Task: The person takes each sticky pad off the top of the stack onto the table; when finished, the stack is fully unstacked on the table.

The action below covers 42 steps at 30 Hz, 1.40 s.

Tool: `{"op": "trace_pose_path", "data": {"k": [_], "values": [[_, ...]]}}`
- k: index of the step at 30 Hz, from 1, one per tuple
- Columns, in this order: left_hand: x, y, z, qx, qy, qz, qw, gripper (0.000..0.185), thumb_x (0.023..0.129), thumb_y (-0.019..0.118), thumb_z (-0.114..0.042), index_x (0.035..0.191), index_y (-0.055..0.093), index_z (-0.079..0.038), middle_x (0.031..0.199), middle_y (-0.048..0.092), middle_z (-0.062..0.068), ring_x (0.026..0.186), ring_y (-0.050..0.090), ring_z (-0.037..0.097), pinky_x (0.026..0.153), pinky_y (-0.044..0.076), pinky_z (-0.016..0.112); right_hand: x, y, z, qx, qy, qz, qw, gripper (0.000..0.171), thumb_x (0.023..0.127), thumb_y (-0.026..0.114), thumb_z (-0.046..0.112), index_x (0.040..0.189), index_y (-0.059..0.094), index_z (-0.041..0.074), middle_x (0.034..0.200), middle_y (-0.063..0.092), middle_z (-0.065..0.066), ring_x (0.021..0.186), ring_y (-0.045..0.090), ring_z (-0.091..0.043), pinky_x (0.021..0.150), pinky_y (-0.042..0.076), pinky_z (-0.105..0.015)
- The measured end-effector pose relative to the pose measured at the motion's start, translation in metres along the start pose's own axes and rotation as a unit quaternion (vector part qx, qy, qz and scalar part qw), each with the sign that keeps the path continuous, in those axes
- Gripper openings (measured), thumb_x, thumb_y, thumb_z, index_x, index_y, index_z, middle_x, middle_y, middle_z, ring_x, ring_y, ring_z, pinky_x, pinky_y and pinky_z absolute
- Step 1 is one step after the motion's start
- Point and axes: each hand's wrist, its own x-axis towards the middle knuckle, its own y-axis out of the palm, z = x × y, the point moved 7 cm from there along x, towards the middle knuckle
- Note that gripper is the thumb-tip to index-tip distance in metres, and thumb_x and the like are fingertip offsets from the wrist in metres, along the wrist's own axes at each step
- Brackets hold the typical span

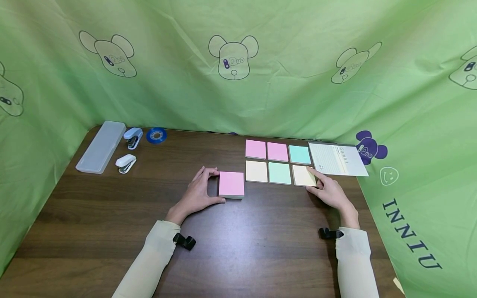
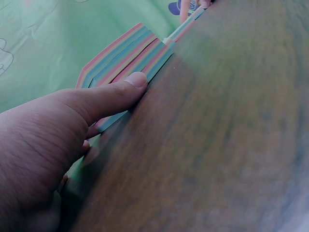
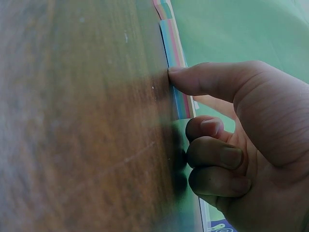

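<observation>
My two hands were well apart, each clamped on something. My left hand [image 1: 197, 192] held a pink-topped stack [image 1: 231, 183] around the middle of the brown surface [image 1: 246, 256], nearer its far edge than its near one. My thumb pressed the near side of the stack, and my index finger reached its far left corner. From the left wrist, the sides showed pink, blue and yellow stripes.

My right hand [image 1: 329, 191] pinched a cream pad [image 1: 302, 177] between thumb and index finger, towards the far right corner of the surface, with my other three fingers curled in.

That pad ended the front of two rows. Left of it lay a mint pad [image 1: 280, 173], then a pale yellow pad [image 1: 256, 171]; behind, nearer the far edge, were two pink pads [image 1: 277, 152] and a turquoise pad [image 1: 299, 155]. A printed notepad [image 1: 335, 159] lay at the far right corner. By the far left corner were a translucent case [image 1: 101, 147], a blue stapler [image 1: 133, 137], a white stapler [image 1: 126, 163] and a blue tape roll [image 1: 156, 135].
</observation>
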Motion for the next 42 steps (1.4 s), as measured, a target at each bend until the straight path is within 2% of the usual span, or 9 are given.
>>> {"op": "trace_pose_path", "data": {"k": [4,10,17,28,35,38,42], "values": [[0.000,0.000,0.001,-0.002,0.005,-0.004,1.0000,0.089,0.072,0.108,-0.020,0.140,0.052,-0.003,0.153,0.063,0.019,0.157,0.048,0.035,0.141,0.015,0.050,0.000,-0.001,0.000,0.014,-0.007,-0.009,1.000,0.073,0.101,0.082,0.022,0.166,0.050,0.008,0.076,0.046,0.001,0.064,0.037,-0.012,0.061,0.031,-0.030],[0.001,0.001,0.002,-0.002,0.004,-0.006,1.0000,0.088,0.072,0.108,-0.020,0.139,0.053,-0.003,0.154,0.062,0.019,0.157,0.048,0.035,0.141,0.015,0.050,0.002,0.004,-0.014,0.052,-0.036,-0.029,0.998,0.072,0.100,0.084,0.035,0.165,0.055,0.022,0.076,0.046,0.003,0.064,0.036,-0.014,0.059,0.027,-0.031],[0.000,0.001,0.002,-0.001,0.001,-0.002,1.0000,0.087,0.074,0.107,-0.020,0.140,0.052,-0.003,0.155,0.061,0.019,0.158,0.047,0.035,0.141,0.015,0.051,-0.001,0.000,-0.006,0.041,-0.021,-0.018,0.999,0.074,0.101,0.082,0.030,0.166,0.052,0.014,0.076,0.047,0.000,0.065,0.038,-0.015,0.061,0.030,-0.031],[0.000,0.001,0.002,-0.002,-0.005,0.002,1.0000,0.086,0.076,0.106,-0.021,0.141,0.052,-0.004,0.156,0.061,0.019,0.160,0.044,0.035,0.141,0.015,0.053,0.006,0.007,-0.029,0.045,-0.035,-0.034,0.998,0.074,0.100,0.084,0.040,0.166,0.054,0.027,0.074,0.047,0.005,0.063,0.038,-0.011,0.058,0.027,-0.030],[0.001,0.001,0.002,-0.001,-0.007,0.002,1.0000,0.086,0.076,0.106,-0.021,0.141,0.052,-0.004,0.156,0.061,0.019,0.159,0.045,0.035,0.141,0.015,0.053,0.000,-0.001,-0.006,0.041,-0.033,-0.019,0.998,0.073,0.100,0.081,0.026,0.165,0.052,0.012,0.075,0.047,0.000,0.064,0.039,-0.016,0.060,0.031,-0.032],[0.001,0.001,0.002,-0.001,-0.008,0.002,1.0000,0.086,0.076,0.106,-0.021,0.141,0.052,-0.004,0.156,0.060,0.019,0.159,0.045,0.035,0.141,0.015,0.053,0.002,0.002,-0.015,0.043,-0.034,-0.029,0.998,0.071,0.101,0.083,0.033,0.165,0.055,0.020,0.075,0.047,0.002,0.064,0.037,-0.014,0.060,0.028,-0.031],[0.000,0.001,0.002,0.000,-0.010,0.002,1.0000,0.086,0.076,0.106,-0.021,0.140,0.052,-0.004,0.157,0.060,0.019,0.160,0.044,0.035,0.141,0.015,0.053,0.001,0.002,-0.014,0.040,-0.031,-0.027,0.998,0.072,0.100,0.084,0.031,0.165,0.054,0.019,0.075,0.046,0.003,0.064,0.037,-0.013,0.061,0.029,-0.031]]}}
